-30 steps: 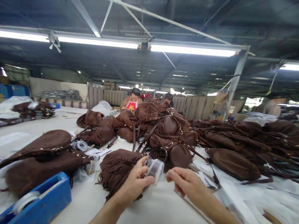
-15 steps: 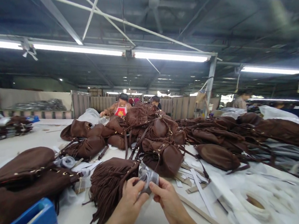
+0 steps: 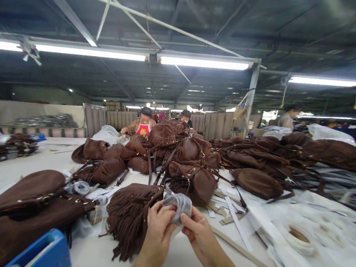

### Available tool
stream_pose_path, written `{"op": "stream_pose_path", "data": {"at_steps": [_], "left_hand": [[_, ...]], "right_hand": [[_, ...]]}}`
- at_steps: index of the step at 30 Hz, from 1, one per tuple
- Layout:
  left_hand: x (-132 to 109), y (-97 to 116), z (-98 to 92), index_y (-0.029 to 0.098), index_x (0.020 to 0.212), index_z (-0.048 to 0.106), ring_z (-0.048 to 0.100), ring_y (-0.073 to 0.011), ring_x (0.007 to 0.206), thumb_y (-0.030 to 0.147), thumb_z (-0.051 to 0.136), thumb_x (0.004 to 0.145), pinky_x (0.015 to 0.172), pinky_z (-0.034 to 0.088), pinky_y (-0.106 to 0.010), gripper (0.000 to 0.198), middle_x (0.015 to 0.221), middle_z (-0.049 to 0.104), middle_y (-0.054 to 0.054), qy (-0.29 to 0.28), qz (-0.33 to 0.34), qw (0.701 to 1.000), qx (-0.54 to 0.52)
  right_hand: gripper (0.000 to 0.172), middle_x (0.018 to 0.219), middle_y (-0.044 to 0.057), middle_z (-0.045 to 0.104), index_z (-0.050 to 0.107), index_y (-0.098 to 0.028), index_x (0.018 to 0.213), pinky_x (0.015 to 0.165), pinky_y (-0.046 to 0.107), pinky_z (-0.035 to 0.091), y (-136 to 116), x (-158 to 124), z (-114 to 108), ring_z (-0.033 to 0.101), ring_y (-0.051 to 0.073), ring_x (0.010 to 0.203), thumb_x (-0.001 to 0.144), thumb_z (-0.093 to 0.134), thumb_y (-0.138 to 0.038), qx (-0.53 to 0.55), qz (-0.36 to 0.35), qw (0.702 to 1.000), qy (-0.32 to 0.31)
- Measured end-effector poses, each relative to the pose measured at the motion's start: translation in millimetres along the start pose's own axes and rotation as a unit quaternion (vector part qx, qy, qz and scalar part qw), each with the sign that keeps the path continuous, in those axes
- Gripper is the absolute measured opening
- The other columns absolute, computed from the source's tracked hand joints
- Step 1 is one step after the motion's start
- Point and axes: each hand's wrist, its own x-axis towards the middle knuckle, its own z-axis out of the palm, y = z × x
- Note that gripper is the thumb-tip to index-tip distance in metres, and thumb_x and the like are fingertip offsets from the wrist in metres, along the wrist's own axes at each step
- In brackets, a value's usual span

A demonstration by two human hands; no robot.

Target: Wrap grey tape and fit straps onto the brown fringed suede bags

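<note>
Between my two hands is a small coil of shiny grey strip (image 3: 183, 203), perhaps plastic; its exact kind is hard to tell. My left hand (image 3: 160, 225) pinches it from the left with thumb and fingers. From the right, the thumb and fingers of my right hand (image 3: 200, 230) close on its lower edge. Just behind and to the left lies a brown fringed bag (image 3: 132, 219) with its fringe spread over the white table (image 3: 99, 265). Further back, brown drawstring bags (image 3: 198, 182) with gold eyelets are heaped up.
A blue tape dispenser (image 3: 47, 257) stands at the near left, below more brown bags (image 3: 29, 194). Another grey coil (image 3: 81, 187) lies beyond. On the right are card strips (image 3: 239, 224), a white roll (image 3: 301, 239) and grey strips (image 3: 353, 188). Co-workers stand behind the heap.
The grey coil has turned in my fingers and shows more of its rounded loop. Both hands keep hold of it. The view has shifted slightly.
</note>
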Motion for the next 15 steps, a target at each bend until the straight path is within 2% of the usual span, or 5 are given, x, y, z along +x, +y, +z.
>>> {"op": "stream_pose_path", "data": {"at_steps": [3, 5, 10, 13, 15], "left_hand": [[-4.9, 5.1, 6.3, 0.028, 0.100, 0.063, 0.039, -0.0274, 0.118, 0.019, 0.050, 0.088, 0.111, 0.000, -0.053, 0.020, 0.109, 0.064, -0.002, 0.016, 0.074, 0.992, 0.101], [-7.5, 8.2, 9.6, 0.029, 0.099, 0.063, 0.041, -0.0264, 0.113, 0.014, 0.051, 0.086, 0.110, 0.000, -0.053, 0.022, 0.105, 0.065, 0.000, 0.024, 0.101, 0.984, 0.147], [-8.4, 14.3, 12.4, 0.023, 0.094, 0.063, 0.049, -0.0254, 0.101, 0.012, 0.048, 0.086, 0.098, 0.031, -0.044, 0.020, 0.108, 0.064, -0.005, 0.004, 0.095, 0.981, 0.167], [-8.2, 15.9, 9.4, 0.020, 0.097, 0.061, 0.055, -0.0227, 0.093, 0.015, 0.043, 0.090, 0.087, 0.042, -0.033, 0.020, 0.102, 0.065, -0.007, -0.052, 0.068, 0.995, 0.051], [-7.9, 14.3, 6.8, 0.020, 0.101, 0.060, 0.058, -0.0212, 0.092, 0.021, 0.042, 0.091, 0.085, 0.045, -0.028, 0.020, 0.102, 0.065, -0.007, -0.088, 0.021, 0.995, -0.040]], "right_hand": [[0.038, 0.095, 0.003, 0.071, 0.071, -0.025, 0.098, 0.081, 0.032, 0.045, 4.0, -10.0, -15.3, 0.060, 0.020, 0.084, 0.064, 0.083, -0.036, 0.029, -0.001, 0.999, -0.024], [0.039, 0.097, 0.004, 0.072, 0.072, -0.027, 0.097, 0.086, 0.037, 0.044, 7.9, -12.7, -26.2, 0.062, 0.023, 0.087, 0.061, 0.084, -0.038, 0.032, 0.000, 0.999, -0.034], [0.037, 0.098, 0.002, 0.073, 0.073, -0.030, 0.094, 0.098, 0.041, 0.037, 13.5, -9.0, -38.1, 0.061, 0.025, 0.094, 0.060, 0.085, -0.039, 0.039, 0.005, 0.997, -0.062], [0.034, 0.098, 0.002, 0.073, 0.073, -0.029, 0.095, 0.100, 0.038, 0.034, 13.0, -10.6, -30.1, 0.060, 0.024, 0.098, 0.064, 0.083, -0.037, 0.040, -0.007, 0.997, -0.065], [0.035, 0.098, 0.001, 0.073, 0.072, -0.029, 0.099, 0.099, 0.036, 0.035, 12.5, -12.9, -21.2, 0.060, 0.023, 0.097, 0.066, 0.082, -0.035, 0.042, -0.016, 0.997, -0.064]]}}
